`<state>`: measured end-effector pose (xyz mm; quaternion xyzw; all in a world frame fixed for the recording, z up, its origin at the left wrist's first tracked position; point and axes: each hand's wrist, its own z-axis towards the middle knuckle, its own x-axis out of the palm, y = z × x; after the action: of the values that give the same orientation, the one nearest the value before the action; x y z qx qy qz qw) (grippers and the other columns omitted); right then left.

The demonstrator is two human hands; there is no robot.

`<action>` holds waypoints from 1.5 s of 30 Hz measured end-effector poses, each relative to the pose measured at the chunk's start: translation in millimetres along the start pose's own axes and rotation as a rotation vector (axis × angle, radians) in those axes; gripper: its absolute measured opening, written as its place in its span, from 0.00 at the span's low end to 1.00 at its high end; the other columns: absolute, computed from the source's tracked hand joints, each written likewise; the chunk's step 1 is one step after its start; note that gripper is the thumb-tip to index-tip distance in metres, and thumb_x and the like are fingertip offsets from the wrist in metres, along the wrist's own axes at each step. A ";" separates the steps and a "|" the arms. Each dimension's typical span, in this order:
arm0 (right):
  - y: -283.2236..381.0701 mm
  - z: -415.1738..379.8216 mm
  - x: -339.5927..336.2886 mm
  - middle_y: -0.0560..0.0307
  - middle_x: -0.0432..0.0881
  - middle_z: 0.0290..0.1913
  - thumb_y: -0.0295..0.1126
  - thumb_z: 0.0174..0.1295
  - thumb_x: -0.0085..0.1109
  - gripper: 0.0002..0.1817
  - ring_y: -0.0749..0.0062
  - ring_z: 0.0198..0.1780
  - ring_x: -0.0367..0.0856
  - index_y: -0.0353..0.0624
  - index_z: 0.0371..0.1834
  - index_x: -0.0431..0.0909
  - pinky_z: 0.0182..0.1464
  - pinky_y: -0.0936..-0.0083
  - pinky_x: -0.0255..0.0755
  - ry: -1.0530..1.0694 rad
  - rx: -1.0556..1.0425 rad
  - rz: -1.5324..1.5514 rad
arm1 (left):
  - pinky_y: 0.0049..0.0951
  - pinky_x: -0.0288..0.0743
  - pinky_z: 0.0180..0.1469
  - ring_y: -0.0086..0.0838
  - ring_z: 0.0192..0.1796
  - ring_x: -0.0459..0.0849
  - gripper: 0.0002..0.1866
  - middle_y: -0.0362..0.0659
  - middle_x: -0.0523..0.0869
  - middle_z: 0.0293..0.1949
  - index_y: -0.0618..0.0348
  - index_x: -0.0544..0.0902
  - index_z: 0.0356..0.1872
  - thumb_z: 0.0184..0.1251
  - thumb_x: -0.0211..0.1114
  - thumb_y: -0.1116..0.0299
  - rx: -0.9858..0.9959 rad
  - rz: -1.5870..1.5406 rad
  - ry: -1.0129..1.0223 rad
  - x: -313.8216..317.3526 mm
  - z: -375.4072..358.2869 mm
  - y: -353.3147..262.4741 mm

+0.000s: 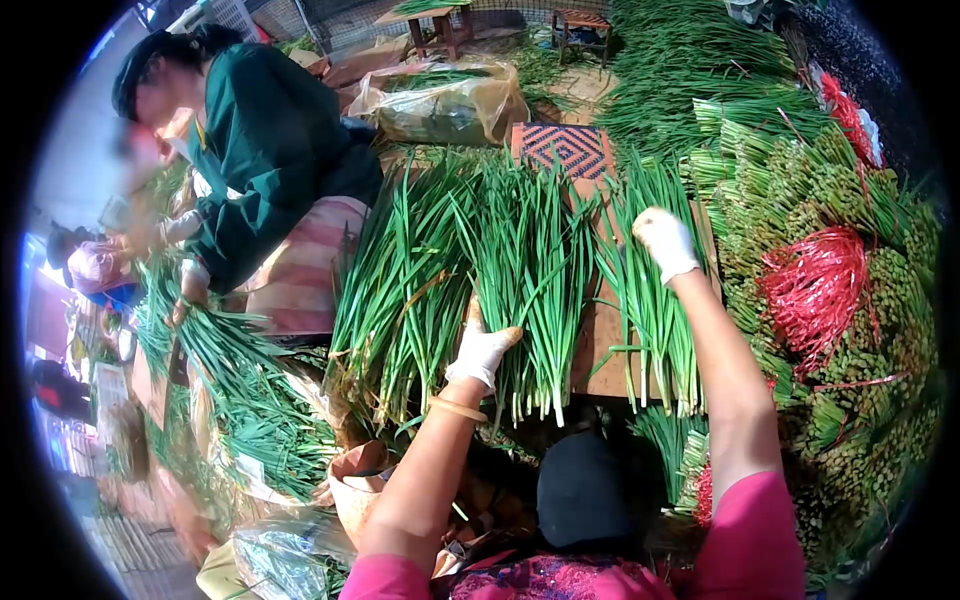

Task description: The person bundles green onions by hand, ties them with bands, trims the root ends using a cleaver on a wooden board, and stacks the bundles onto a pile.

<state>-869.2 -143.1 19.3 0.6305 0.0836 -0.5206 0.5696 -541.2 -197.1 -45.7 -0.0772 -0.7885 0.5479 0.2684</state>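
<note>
Long green garlic chives point(525, 270) lie in the middle of a wooden board, their pale ends toward me. My left hand point(484, 352), in a white glove with bare-looking fingertips, rests at their left edge, thumb and forefinger spread apart. To its left is another heap of garlic chives point(395, 300). Over a smaller bunch of garlic chives point(655, 310) at the right is my right hand point(664, 243), also white-gloved, with fingers curled closed. Whatever may be inside those fingers is hidden.
Bundled chives point(750, 200) are stacked high on the right, with red plastic ties point(822, 290) on them. At the left, a co-worker point(270, 140) in dark green handles chives. A plastic-wrapped bundle point(440, 105) and a small stool point(582, 32) stand behind the board point(605, 350).
</note>
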 end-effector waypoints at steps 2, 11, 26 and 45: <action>-3.6 13.5 -12.5 0.53 0.81 0.32 0.23 0.54 0.53 0.03 0.71 0.35 0.79 0.38 0.28 0.76 0.42 0.77 0.72 -0.116 -0.113 0.625 | 0.31 0.76 0.48 0.29 0.45 0.80 0.43 0.41 0.79 0.49 0.45 0.58 0.68 0.50 0.63 0.85 0.006 0.010 0.003 -0.4 1.1 -0.1; 86.7 -34.1 -112.5 0.64 0.80 0.35 0.31 0.62 0.53 0.09 0.88 0.28 0.63 0.38 0.38 0.78 0.31 0.88 0.56 -0.082 -0.120 0.745 | 0.29 0.78 0.44 0.32 0.43 0.80 0.43 0.48 0.78 0.48 0.54 0.55 0.69 0.49 0.67 0.79 -0.172 -0.081 0.107 88.9 -22.5 -19.8; 166.1 -89.4 3.6 0.55 0.84 0.33 0.40 0.57 0.55 0.16 0.75 0.33 0.82 0.37 0.38 0.82 0.36 0.79 0.74 0.797 -0.119 0.188 | 0.34 0.70 0.57 0.42 0.57 0.76 0.30 0.52 0.79 0.53 0.60 0.74 0.56 0.57 0.62 0.50 0.272 1.180 -0.322 -133.4 2.3 -174.5; 264.4 -61.9 223.4 0.55 0.82 0.48 0.36 0.59 0.60 0.18 0.76 0.48 0.78 0.35 0.48 0.79 0.53 0.81 0.68 0.697 0.262 0.957 | 0.27 0.71 0.52 0.25 0.50 0.76 0.33 0.40 0.77 0.51 0.55 0.60 0.66 0.61 0.64 0.62 -0.031 0.025 -0.027 -155.0 17.2 -107.7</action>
<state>-550.6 -291.3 6.5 0.7962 -0.0923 0.0244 0.5974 -400.5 -317.4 -5.1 -0.0837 -0.7993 0.5401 0.2498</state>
